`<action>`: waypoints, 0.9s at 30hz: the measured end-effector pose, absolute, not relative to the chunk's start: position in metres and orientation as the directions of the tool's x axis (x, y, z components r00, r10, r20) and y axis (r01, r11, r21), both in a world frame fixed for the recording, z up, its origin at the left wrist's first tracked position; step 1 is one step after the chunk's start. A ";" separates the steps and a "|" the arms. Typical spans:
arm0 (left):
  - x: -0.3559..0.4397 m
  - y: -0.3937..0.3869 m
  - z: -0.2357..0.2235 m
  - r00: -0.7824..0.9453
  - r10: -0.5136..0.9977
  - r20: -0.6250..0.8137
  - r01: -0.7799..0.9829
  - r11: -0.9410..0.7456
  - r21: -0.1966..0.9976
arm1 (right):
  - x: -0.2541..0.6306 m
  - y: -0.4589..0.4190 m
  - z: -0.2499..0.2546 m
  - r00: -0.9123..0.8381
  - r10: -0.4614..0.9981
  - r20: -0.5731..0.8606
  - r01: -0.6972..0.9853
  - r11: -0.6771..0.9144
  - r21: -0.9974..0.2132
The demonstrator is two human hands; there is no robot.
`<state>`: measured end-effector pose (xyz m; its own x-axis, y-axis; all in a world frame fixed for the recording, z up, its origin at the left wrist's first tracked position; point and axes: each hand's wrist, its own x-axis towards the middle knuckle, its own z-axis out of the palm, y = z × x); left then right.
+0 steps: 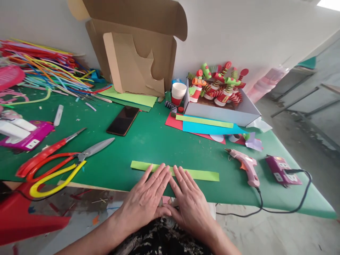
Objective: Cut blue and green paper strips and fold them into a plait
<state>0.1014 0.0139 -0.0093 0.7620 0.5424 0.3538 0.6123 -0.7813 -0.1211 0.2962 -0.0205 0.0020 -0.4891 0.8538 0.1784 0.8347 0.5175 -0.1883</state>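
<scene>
A light green paper strip [203, 175] lies flat near the front edge of the green table. My left hand [147, 193] rests palm down, its stretched fingers on the strip's left middle part. Beside it, my right hand [190, 194] lies flat with fingertips on the strip's middle. Both hands are open, their thumbs meeting close to the table edge. The fingers cover the centre of the strip. Left of my hands are scissors [95, 148] with one red and one yellow handle. To the right lies a pink glue gun [247, 164] with its cord trailing off the edge.
A purple power socket [283, 170] sits at the right edge. Behind stand paper cups [178, 92], a box [223, 113] of paper-and-cup figures and a cardboard box [132, 63]. A phone [123, 120], a red-handled cutter [47, 154] and a pile of pipe cleaners [53, 71] lie leftward.
</scene>
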 end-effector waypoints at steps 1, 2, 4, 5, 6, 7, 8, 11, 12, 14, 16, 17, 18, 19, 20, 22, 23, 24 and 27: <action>0.100 0.014 -0.010 0.753 0.555 0.353 0.626 -0.770 -0.125 | 0.296 -0.021 0.003 -0.486 0.855 0.178 0.836 0.515 -0.190; 0.098 0.015 -0.010 0.747 0.564 0.353 0.635 -0.762 -0.126 | 0.296 -0.021 0.003 -0.483 0.858 0.177 0.838 0.511 -0.192; 0.094 0.016 -0.010 0.744 0.569 0.350 0.639 -0.759 -0.126 | 0.296 -0.021 0.004 -0.477 0.862 0.173 0.839 0.505 -0.201; 0.093 0.016 -0.009 0.746 0.567 0.350 0.637 -0.760 -0.126 | 0.296 -0.021 0.004 -0.476 0.863 0.170 0.839 0.504 -0.205; 0.091 0.016 -0.009 0.749 0.564 0.349 0.634 -0.762 -0.129 | 0.296 -0.021 0.004 -0.476 0.864 0.168 0.840 0.502 -0.206; 0.090 0.016 -0.009 0.753 0.559 0.346 0.630 -0.765 -0.134 | 0.296 -0.021 0.004 -0.475 0.864 0.167 0.840 0.502 -0.206; 0.088 0.017 -0.009 0.758 0.556 0.341 0.626 -0.768 -0.140 | 0.295 -0.021 0.004 -0.474 0.864 0.169 0.841 0.502 -0.202; 0.082 0.018 -0.009 0.761 0.564 0.321 0.629 -0.763 -0.148 | 0.295 -0.021 0.003 -0.472 0.864 0.178 0.845 0.501 -0.190; 0.079 0.018 -0.009 0.758 0.572 0.314 0.634 -0.759 -0.147 | 0.295 -0.021 0.003 -0.471 0.864 0.179 0.846 0.500 -0.187; 0.072 0.019 -0.008 0.752 0.588 0.297 0.644 -0.751 -0.145 | 0.295 -0.021 0.003 -0.470 0.864 0.179 0.847 0.499 -0.186; 0.063 0.020 -0.008 0.751 0.596 0.285 0.648 -0.747 -0.148 | 0.295 -0.021 0.004 -0.468 0.865 0.178 0.847 0.497 -0.188; 0.058 0.021 -0.008 0.751 0.597 0.280 0.649 -0.746 -0.149 | 0.295 -0.022 0.003 -0.468 0.866 0.178 0.846 0.497 -0.191; 0.051 0.021 -0.008 0.749 0.601 0.279 0.652 -0.744 -0.148 | 0.295 -0.022 0.003 -0.466 0.866 0.178 0.846 0.496 -0.195; 0.044 0.022 -0.008 0.744 0.608 0.278 0.658 -0.739 -0.145 | 0.295 -0.022 0.003 -0.463 0.868 0.180 0.847 0.493 -0.200; 0.036 0.022 -0.008 0.739 0.615 0.275 0.664 -0.733 -0.145 | 0.295 -0.022 0.002 -0.460 0.869 0.181 0.847 0.490 -0.204; 0.018 0.024 -0.007 0.727 0.631 0.270 0.679 -0.719 -0.148 | 0.295 -0.023 0.001 -0.454 0.871 0.185 0.848 0.487 -0.210; 0.010 0.025 -0.006 0.721 0.638 0.270 0.686 -0.712 -0.148 | 0.295 -0.023 0.001 -0.452 0.872 0.187 0.848 0.485 -0.213; 0.003 0.026 -0.004 0.711 0.646 0.276 0.696 -0.703 -0.146 | 0.295 -0.023 0.001 -0.450 0.873 0.188 0.848 0.484 -0.216; 0.000 0.029 0.007 0.649 0.689 0.321 0.750 -0.651 -0.117 | 0.296 -0.023 0.001 -0.453 0.873 0.182 0.847 0.485 -0.218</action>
<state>0.0000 0.0288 0.0068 0.6491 0.6894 0.3215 0.7497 -0.6515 -0.1166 0.2956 -0.0228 0.0009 -0.4529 0.8728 0.1820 0.8469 0.4849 -0.2181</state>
